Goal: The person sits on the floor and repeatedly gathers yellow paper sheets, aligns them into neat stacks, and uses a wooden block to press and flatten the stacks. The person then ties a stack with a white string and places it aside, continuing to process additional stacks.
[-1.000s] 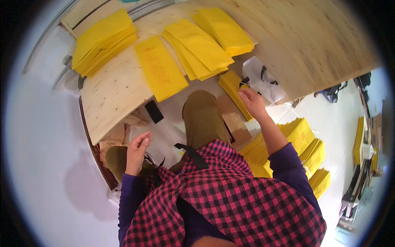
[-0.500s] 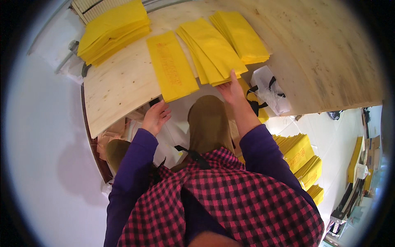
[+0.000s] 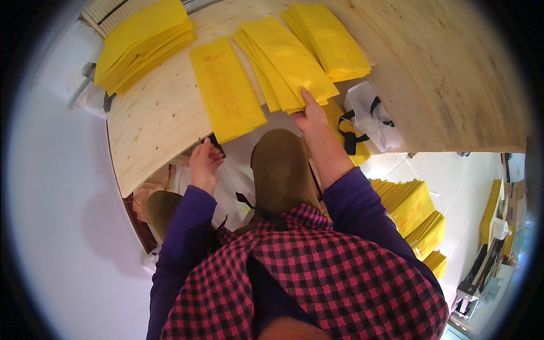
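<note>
My right hand [image 3: 310, 115] reaches up to the near end of a fanned stack of long yellow bags [image 3: 289, 62] on the pale plywood table [image 3: 164, 113], its fingers on the stack's lower edge. My left hand [image 3: 204, 161] is at the table's near edge, just below a single yellow bag [image 3: 226, 90] lying flat, fingers curled beside a small black object; whether it holds that object is unclear. Another yellow stack [image 3: 331, 42] lies to the right and a thick pile [image 3: 144, 42] at the far left.
A clear plastic bag with black straps [image 3: 371, 116] hangs at the table's near right edge. More yellow bag piles [image 3: 416, 212] lie on the white floor to the right. Brown cartons and plastic sit under the table [image 3: 164, 187]. My knee [image 3: 280, 164] is below the table edge.
The view has swung toward the table. My right hand rose from the strapped plastic bag to the fanned yellow stack. My left hand came up from my lap to the table's edge.
</note>
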The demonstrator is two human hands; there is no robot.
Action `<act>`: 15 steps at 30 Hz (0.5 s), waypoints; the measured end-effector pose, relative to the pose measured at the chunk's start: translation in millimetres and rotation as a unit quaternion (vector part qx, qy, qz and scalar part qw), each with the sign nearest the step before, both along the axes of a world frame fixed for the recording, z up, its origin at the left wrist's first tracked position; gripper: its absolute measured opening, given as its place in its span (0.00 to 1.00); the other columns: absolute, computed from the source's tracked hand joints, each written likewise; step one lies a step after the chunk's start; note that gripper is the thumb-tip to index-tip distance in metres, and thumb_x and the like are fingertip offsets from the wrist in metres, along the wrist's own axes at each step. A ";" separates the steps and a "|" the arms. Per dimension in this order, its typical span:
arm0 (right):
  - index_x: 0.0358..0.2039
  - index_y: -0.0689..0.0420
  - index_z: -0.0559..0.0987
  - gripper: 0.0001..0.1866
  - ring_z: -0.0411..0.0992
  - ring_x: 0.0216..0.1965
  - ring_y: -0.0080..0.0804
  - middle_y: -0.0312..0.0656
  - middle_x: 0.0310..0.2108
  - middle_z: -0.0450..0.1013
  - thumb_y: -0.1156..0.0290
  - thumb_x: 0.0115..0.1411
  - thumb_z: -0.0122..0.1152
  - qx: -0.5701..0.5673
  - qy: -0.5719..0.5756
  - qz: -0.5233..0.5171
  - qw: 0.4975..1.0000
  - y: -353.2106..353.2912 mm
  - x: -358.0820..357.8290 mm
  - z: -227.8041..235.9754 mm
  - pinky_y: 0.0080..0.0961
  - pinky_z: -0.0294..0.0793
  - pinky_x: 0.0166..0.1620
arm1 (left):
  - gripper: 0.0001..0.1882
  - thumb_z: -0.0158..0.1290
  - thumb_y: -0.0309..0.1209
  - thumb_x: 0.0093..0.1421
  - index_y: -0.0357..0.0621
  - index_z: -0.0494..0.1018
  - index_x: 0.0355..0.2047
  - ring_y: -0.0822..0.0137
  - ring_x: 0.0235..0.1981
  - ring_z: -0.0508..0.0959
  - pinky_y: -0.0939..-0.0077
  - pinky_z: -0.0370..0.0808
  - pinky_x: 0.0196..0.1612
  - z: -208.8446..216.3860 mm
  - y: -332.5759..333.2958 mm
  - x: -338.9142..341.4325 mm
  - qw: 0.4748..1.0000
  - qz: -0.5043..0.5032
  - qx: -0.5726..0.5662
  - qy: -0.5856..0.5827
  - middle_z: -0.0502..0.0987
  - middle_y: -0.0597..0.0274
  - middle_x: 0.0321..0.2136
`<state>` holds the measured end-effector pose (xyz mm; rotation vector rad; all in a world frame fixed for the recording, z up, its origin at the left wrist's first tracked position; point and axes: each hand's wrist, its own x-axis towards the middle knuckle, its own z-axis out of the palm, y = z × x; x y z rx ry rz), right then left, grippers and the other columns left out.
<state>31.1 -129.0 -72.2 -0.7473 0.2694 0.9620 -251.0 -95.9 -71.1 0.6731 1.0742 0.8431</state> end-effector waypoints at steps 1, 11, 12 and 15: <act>0.50 0.53 0.67 0.20 0.69 0.47 0.39 0.42 0.47 0.69 0.72 0.57 0.58 -0.006 0.010 -0.004 1.000 -2.3 -1.5 3.2 0.41 0.72 0.48 | 0.11 0.49 0.38 0.61 0.44 0.68 0.29 0.70 0.25 0.71 0.77 0.69 0.30 5.2 -5.1 -2.5 0.998 0.022 0.051 0.022 0.70 0.63 0.23; 0.50 0.55 0.67 0.18 0.69 0.48 0.36 0.41 0.48 0.69 0.71 0.59 0.55 0.057 0.057 -0.006 0.997 -45.7 -44.2 40.6 0.36 0.70 0.51 | 0.20 0.51 0.42 0.59 0.40 0.67 0.46 0.64 0.41 0.73 0.69 0.71 0.45 63.5 -1.5 80.6 0.985 -0.139 -0.050 -0.083 0.72 0.57 0.40; 0.50 0.55 0.67 0.18 0.68 0.49 0.36 0.41 0.49 0.68 0.71 0.60 0.54 0.064 0.060 -0.001 0.996 -51.5 -48.1 44.7 0.36 0.70 0.52 | 0.23 0.52 0.42 0.59 0.40 0.66 0.49 0.62 0.44 0.72 0.67 0.70 0.49 66.2 2.6 92.8 0.980 -0.149 -0.103 -0.079 0.72 0.56 0.43; 0.52 0.53 0.66 0.19 0.67 0.50 0.35 0.40 0.50 0.67 0.71 0.60 0.53 0.051 0.040 0.023 0.998 -72.0 -61.1 56.9 0.34 0.67 0.54 | 0.27 0.52 0.42 0.58 0.41 0.62 0.53 0.59 0.47 0.72 0.61 0.69 0.51 69.7 11.8 120.3 0.956 -0.192 -0.080 -0.206 0.72 0.56 0.45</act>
